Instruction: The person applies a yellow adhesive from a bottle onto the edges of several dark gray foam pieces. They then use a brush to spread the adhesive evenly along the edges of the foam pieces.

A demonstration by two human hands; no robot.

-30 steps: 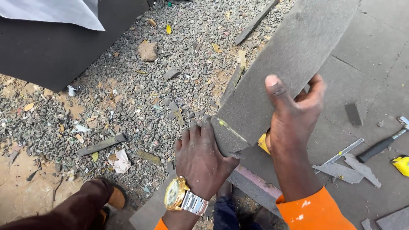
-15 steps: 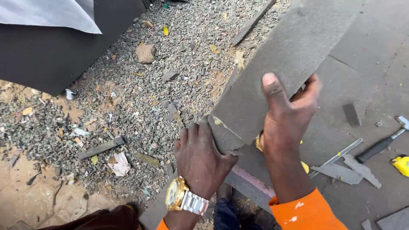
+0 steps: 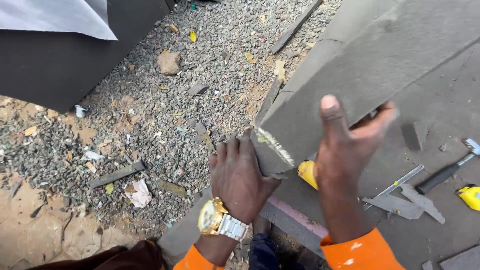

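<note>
A long grey stone slab [image 3: 360, 75] is tilted up off a larger grey slab surface [image 3: 440, 100], its near end chipped and pale. My left hand [image 3: 240, 175], with a gold and silver watch on the wrist, presses against the slab's near left corner. My right hand [image 3: 347, 145] grips the slab's lower right edge, thumb on top and fingers curled under. A yellow object [image 3: 307, 172] peeks out beneath the slab between my hands.
Gravel ground [image 3: 165, 115] with stone scraps and litter spreads to the left. A hammer [image 3: 445, 172], a metal ruler [image 3: 400, 182], grey offcuts [image 3: 405, 205] and a yellow tape measure [image 3: 470, 196] lie on the right. A dark block [image 3: 55, 65] stands at upper left.
The view has drawn closer to the slab. My right hand has shifted slightly along the slab's edge; my left hand stays at the corner. A brown shoe at lower left has dropped out of view.
</note>
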